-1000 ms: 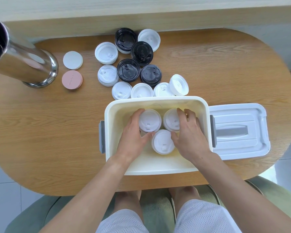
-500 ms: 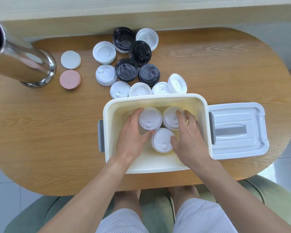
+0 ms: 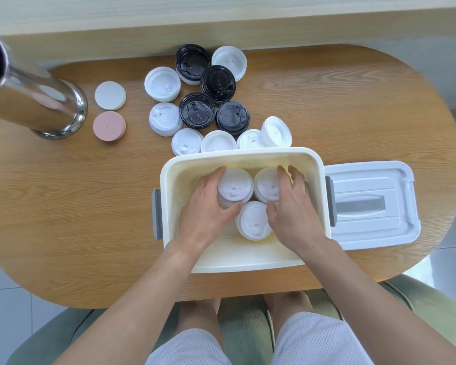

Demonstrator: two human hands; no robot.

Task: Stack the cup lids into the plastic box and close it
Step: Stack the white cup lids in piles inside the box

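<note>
Inside plastic box [image 3: 317, 164], left hand [image 3: 208, 209] grips lid stack [image 3: 234, 187], right hand [image 3: 292, 206] grips 2nd stack [image 3: 266, 184], no legible txt.

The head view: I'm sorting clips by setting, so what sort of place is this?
Probably a home or small café corner, not a workshop: an oval wooden table, a green cushioned chair under the seated person, and a steel tumbler beside two round coasters.

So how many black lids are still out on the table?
4, all in the cluster beyond the box: one at the back, one right of it and nearer, and two side by side in front. Each may top a stack, so more could be hidden.
</note>
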